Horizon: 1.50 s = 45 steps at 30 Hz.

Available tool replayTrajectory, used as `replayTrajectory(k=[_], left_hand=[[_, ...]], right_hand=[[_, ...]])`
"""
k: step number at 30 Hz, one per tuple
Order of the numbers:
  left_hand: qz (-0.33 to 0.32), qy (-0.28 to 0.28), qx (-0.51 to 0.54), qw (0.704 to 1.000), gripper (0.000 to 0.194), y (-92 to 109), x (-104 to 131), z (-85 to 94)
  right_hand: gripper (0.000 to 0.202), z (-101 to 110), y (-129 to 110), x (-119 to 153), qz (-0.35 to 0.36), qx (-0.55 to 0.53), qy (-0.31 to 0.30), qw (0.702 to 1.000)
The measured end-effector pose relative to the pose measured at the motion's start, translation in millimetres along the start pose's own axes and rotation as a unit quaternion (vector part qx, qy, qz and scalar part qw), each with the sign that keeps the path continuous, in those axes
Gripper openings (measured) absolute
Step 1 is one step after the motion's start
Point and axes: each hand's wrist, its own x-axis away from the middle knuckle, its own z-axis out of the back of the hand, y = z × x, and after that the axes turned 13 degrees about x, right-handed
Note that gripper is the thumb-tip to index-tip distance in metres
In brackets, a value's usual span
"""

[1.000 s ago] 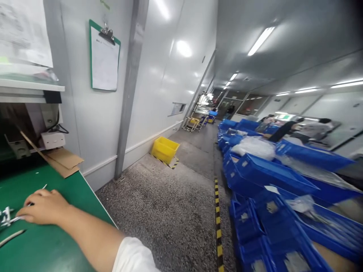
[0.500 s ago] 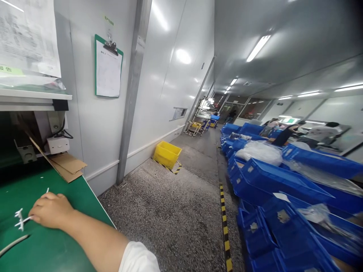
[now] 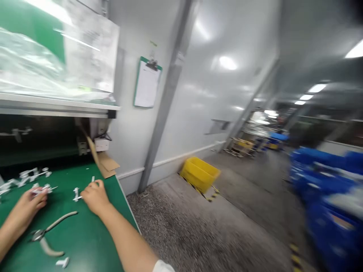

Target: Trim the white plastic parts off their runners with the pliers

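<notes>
My left hand (image 3: 30,206) is closed around small white plastic pieces (image 3: 48,188), whose thin ends stick out past the fingertips. Over the green bench top (image 3: 85,241), my right hand (image 3: 95,197) has its fingers curled on a white plastic part (image 3: 76,194). Ends of that part show on either side of the fingers; its middle is hidden. Between and below the hands lie open cutting pliers (image 3: 39,235) with pale handles. A loose white plastic piece (image 3: 62,262) rests near the front. Several more white pieces (image 3: 24,176) are heaped behind my left hand.
Cardboard pieces (image 3: 108,166) stand at the bench's back right corner, beneath a shelf (image 3: 56,107). A clipboard (image 3: 148,84) hangs on the wall. On the floor are a yellow bin (image 3: 200,173) and, blurred at far right, blue bins (image 3: 326,196).
My view has swung left, bringing my left hand, the pliers and the heap of white pieces into sight. My right hand stays on the bench, still holding the white part.
</notes>
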Motion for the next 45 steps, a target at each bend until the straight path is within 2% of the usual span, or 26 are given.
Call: replayTrajectory(k=[2, 3, 5, 9, 12, 19, 22, 26, 28, 30, 32, 33, 35, 37, 40, 42, 45], left_hand=[[0.024, 0.016, 0.143, 0.989, 0.063, -11.3, -3.9, 3.5], [0.033, 0.026, 0.189, 0.981, 0.063, -14.8, -4.6, 4.1], [0.035, 0.011, 0.244, 0.969, 0.058, -18.3, -5.1, 3.5], [0.02, -0.022, 0.296, 0.955, 0.046, -20.9, -5.6, 1.1], [0.04, -0.047, 0.32, 0.945, 0.038, -25.2, -5.1, 1.4], [0.104, -0.075, 0.408, 0.904, 0.03, -30.8, -2.5, -1.3], [0.14, -0.109, 0.462, 0.869, 0.025, -28.4, 6.5, -12.6], [0.223, -0.167, 0.548, 0.788, 0.019, -16.8, 27.9, -30.7], [0.221, -0.207, 0.581, 0.755, 0.021, -8.7, 39.5, -33.3], [0.191, -0.229, 0.603, 0.74, 0.027, -1.7, 50.3, -27.3], [0.164, -0.197, 0.63, 0.733, 0.029, 2.5, 61.1, -11.8], [0.151, -0.169, 0.646, 0.729, 0.029, 3.8, 67.0, -0.6], [0.13, -0.118, 0.688, 0.705, 0.031, 5.4, 82.2, 27.3], [0.089, -0.069, 0.731, 0.673, 0.032, 7.9, 104.4, 59.9], [0.019, 0.012, 0.78, 0.625, 0.027, 15.4, 150.8, 110.7], [-0.025, 0.067, 0.795, 0.603, 0.026, 22.2, 185.3, 143.2], [-0.105, 0.161, 0.795, 0.576, 0.028, 30.6, 232.7, 188.1]], right_hand=[[0.009, 0.5, 1.8, 0.3, -0.045, -0.079, 0.039, 0.995], [0.008, -0.1, 3.0, -0.2, -0.087, -0.142, 0.061, 0.984], [0.008, -3.0, 5.9, -1.6, -0.105, -0.201, 0.073, 0.971], [0.024, -10.7, 11.9, -2.3, -0.158, -0.295, 0.08, 0.939], [0.033, -13.9, 14.1, -0.7, -0.195, -0.346, 0.076, 0.915], [0.032, -6.1, 7.6, -3.7, -0.224, -0.437, 0.073, 0.868], [0.032, 4.2, 0.0, -8.1, -0.247, -0.461, 0.088, 0.847], [0.034, 24.8, -15.3, -20.5, -0.26, -0.504, 0.114, 0.815], [0.035, 38.3, -25.5, -29.4, -0.231, -0.505, 0.112, 0.824], [0.036, 52.3, -38.9, -39.8, -0.153, -0.464, 0.099, 0.867], [0.036, 64.3, -58.3, -51.4, -0.036, -0.399, 0.097, 0.911], [0.036, 69.2, -71.0, -57.2, 0.029, -0.376, 0.104, 0.92], [0.036, 77.7, -102.8, -67.2, 0.164, -0.343, 0.126, 0.916], [0.034, 85.8, -141.3, -73.6, 0.269, -0.324, 0.169, 0.891], [0.029, 100.3, -204.6, -77.4, 0.369, -0.334, 0.234, 0.835], [0.029, 111.6, -248.2, -78.6, 0.426, -0.365, 0.252, 0.788], [0.031, 130.9, -315.9, -78.6, 0.482, -0.418, 0.246, 0.73]])
